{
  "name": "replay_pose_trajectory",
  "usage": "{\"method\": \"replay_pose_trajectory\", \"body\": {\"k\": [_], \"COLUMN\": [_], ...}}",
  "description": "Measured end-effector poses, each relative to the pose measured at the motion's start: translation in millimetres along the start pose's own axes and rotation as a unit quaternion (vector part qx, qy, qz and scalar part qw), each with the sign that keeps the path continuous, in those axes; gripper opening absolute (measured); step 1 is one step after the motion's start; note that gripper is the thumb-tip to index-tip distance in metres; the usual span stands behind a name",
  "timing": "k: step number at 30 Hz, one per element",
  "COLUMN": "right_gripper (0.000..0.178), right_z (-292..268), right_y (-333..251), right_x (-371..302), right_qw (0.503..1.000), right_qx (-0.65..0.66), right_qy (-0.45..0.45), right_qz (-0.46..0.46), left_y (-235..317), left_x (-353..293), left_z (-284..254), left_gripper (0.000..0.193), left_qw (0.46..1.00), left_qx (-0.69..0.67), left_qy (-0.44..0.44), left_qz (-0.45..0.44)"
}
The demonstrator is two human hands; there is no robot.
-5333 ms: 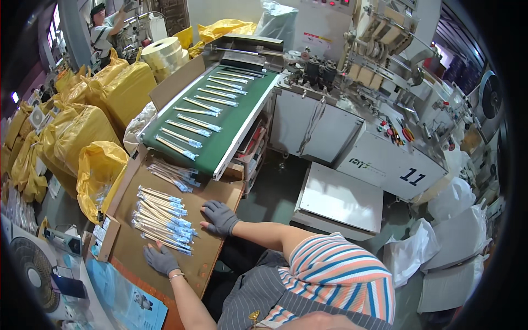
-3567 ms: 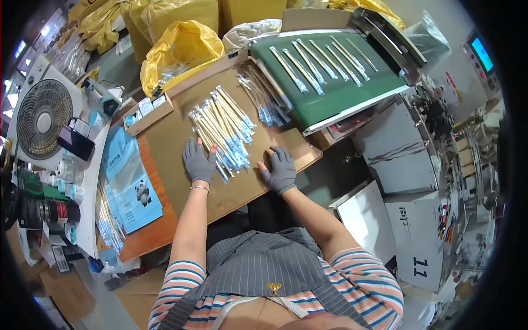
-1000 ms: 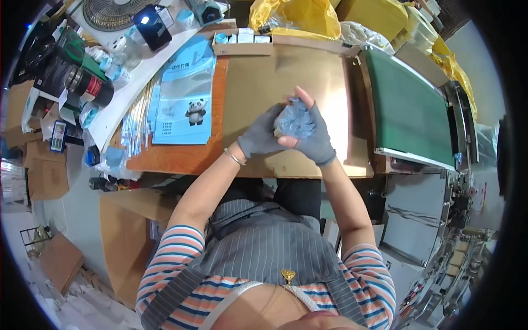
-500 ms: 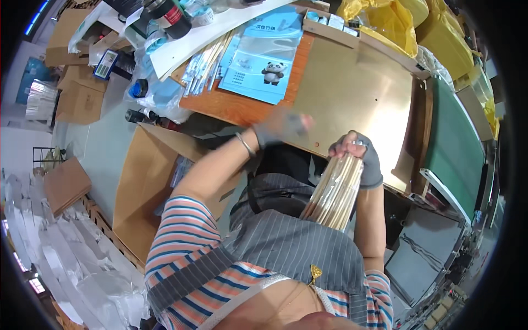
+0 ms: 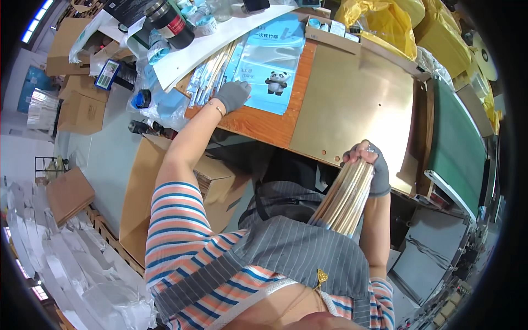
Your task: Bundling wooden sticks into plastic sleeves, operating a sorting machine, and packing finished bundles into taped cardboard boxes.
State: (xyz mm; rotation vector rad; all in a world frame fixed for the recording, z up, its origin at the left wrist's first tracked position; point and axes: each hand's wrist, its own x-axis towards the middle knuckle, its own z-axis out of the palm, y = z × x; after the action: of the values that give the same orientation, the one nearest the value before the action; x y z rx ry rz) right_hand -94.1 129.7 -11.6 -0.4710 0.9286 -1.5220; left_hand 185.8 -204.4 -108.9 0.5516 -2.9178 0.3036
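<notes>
My right hand [image 5: 369,164], in a grey fingerless glove, is closed round one end of a bundle of thin wooden chopsticks [image 5: 345,198] in clear wrapping. The bundle slants down toward my apron. My left hand [image 5: 235,95], gloved the same way, is over the left edge of a stack of blue and clear plastic bags [image 5: 275,60] with a panda print. Its fingers bend down toward the bags, and their tips are mostly hidden. Beside that hand, more wrapped chopsticks [image 5: 212,71] lie in a loose pile on the wooden table.
A brassy metal plate [image 5: 352,99] covers the table's middle, with a green board [image 5: 456,143] to its right. A dark thermos [image 5: 169,25] stands on a white surface. An open cardboard box [image 5: 137,192] is at lower left; yellow bags [image 5: 379,27] are at the back.
My left hand has swung left and away from me, from near the table's front edge to the bags. My right hand still holds the chopsticks, slightly lower and farther right in view.
</notes>
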Motion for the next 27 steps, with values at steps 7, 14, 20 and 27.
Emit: {"method": "replay_pose_trajectory", "body": {"k": [7,14,20,27], "right_gripper": [0.016,0.024,0.052,0.034], "right_z": [10,11,14,-48], "right_y": [-4,-9,16,52], "right_x": [5,3,49,38], "right_qw": [1.000,0.999,0.989,0.989], "right_qx": [-0.012,-0.037,-0.088,-0.018], "right_qy": [0.003,0.015,-0.069,0.052], "right_qz": [0.004,0.009,0.097,0.136], "left_y": [-4,37,194,254], "left_x": [33,65,59,49], "left_z": [-8,-43,-3,-68], "left_gripper": [0.016,0.018,0.029,0.035], "left_qw": [0.977,0.952,0.929,0.893], "left_qx": [0.044,-0.126,-0.356,-0.412], "left_qy": [-0.206,0.154,0.028,0.180], "left_qz": [0.021,-0.233,-0.094,-0.035]}}
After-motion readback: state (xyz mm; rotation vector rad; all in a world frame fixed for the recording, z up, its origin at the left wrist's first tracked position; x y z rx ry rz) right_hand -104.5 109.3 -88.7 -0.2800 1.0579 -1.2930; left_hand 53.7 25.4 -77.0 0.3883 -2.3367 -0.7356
